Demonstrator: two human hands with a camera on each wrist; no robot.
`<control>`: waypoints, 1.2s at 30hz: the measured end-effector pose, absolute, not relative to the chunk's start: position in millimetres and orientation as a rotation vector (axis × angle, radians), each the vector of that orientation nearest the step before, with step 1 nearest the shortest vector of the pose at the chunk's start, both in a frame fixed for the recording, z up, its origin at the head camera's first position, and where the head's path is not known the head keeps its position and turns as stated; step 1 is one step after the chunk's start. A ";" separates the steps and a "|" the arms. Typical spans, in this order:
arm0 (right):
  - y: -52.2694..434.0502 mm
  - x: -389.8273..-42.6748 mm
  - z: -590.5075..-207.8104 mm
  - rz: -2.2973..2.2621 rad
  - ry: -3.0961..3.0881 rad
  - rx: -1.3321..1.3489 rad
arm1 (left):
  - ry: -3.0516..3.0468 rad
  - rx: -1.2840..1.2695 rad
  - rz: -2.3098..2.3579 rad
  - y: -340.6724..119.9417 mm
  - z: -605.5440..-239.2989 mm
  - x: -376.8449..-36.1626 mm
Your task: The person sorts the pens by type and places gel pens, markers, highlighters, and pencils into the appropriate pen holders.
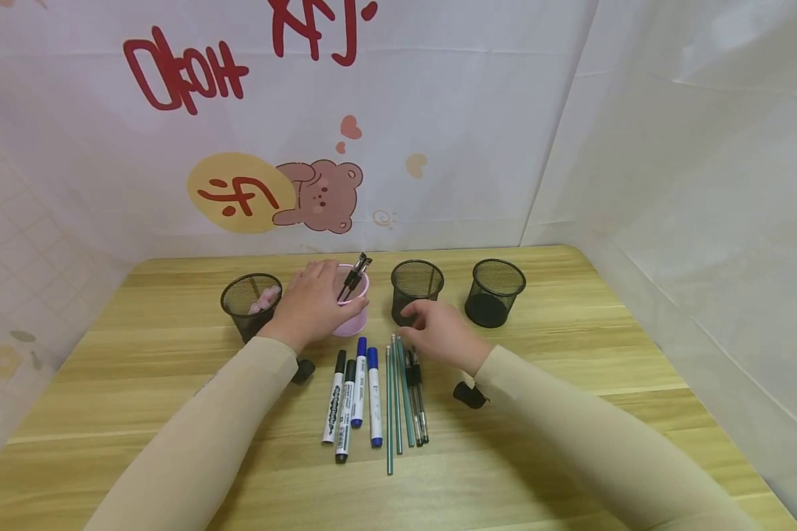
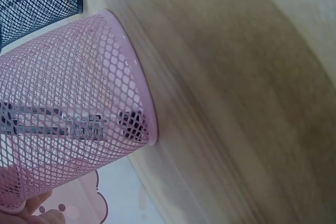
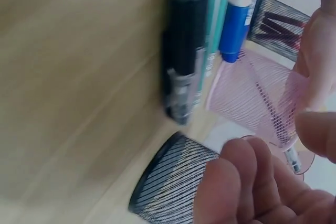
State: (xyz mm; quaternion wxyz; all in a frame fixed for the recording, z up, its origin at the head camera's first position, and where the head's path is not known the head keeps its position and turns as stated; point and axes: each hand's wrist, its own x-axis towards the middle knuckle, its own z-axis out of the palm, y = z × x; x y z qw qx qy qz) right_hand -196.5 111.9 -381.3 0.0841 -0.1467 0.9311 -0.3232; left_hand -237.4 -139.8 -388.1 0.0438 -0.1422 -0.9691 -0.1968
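My left hand (image 1: 314, 304) grips the pink mesh pen cup (image 1: 353, 325) by its left side and rim. Two black gel pens (image 1: 353, 282) stand in that cup, leaning right with their ends above the rim. My right hand (image 1: 443, 335) is just above the upper ends of the black gel pens (image 1: 415, 394) and green pencils (image 1: 398, 413) lying on the table. In the right wrist view, the right thumb and loosely bent fingers (image 3: 257, 177) are apart, with nothing visible between them. White markers (image 1: 375, 398) with blue or black caps lie left of the pencils.
A black mesh cup (image 1: 401, 291) stands behind my right hand, with another black mesh cup (image 1: 488, 310) to its right. The left black mesh cup (image 1: 246, 323) contains several pinkish items (image 1: 264, 298). A printed cloth backdrop (image 1: 465, 147) rises behind the wooden table (image 1: 571, 354).
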 end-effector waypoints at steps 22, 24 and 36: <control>127.0 -196.2 -400.0 -0.573 2.676 -0.431 | -2.971 -0.429 -0.602 -138.6 -387.4 -236.9; 127.0 -196.1 -400.3 -0.572 2.674 -0.433 | -2.970 -0.430 -0.606 -138.6 -386.9 -236.4; 124.9 -193.6 -401.1 -0.581 2.657 -0.454 | -2.981 -0.431 -0.602 -138.3 -385.1 -234.6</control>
